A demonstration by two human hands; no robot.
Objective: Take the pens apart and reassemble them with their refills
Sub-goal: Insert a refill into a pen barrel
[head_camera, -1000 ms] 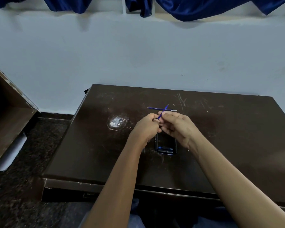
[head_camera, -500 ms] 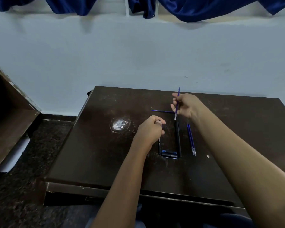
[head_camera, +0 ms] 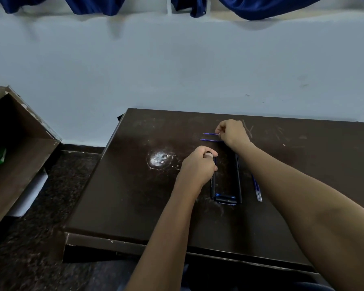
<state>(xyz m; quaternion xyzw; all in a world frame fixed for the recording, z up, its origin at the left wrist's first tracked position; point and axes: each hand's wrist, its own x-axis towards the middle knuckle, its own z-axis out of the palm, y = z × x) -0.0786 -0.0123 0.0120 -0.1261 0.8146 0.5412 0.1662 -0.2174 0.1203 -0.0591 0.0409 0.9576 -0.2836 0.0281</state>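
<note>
On the dark brown table (head_camera: 135, 206), my right hand (head_camera: 232, 132) is at the far side with its fingertips closed on a thin blue refill (head_camera: 210, 134) lying flat. A second blue refill (head_camera: 209, 140) lies parallel just nearer me. My left hand (head_camera: 198, 166) is curled around the top of a black pen barrel (head_camera: 212, 183) that lies on the table. Another black barrel (head_camera: 239, 181) lies to its right. Short black pen parts (head_camera: 226, 200) lie across their near ends. Two more blue refills (head_camera: 257, 189) lie beside my right forearm.
A white scuffed patch (head_camera: 159, 160) marks the table left of my hands. A brown wooden shelf unit (head_camera: 19, 148) stands on the dark speckled floor at the left. A pale wall (head_camera: 177, 70) rises behind the table, with blue curtain hems above.
My right hand, which held the refill upright half a second ago, has lowered it flat onto the table beside the other refill. My left hand stays on the barrel.
</note>
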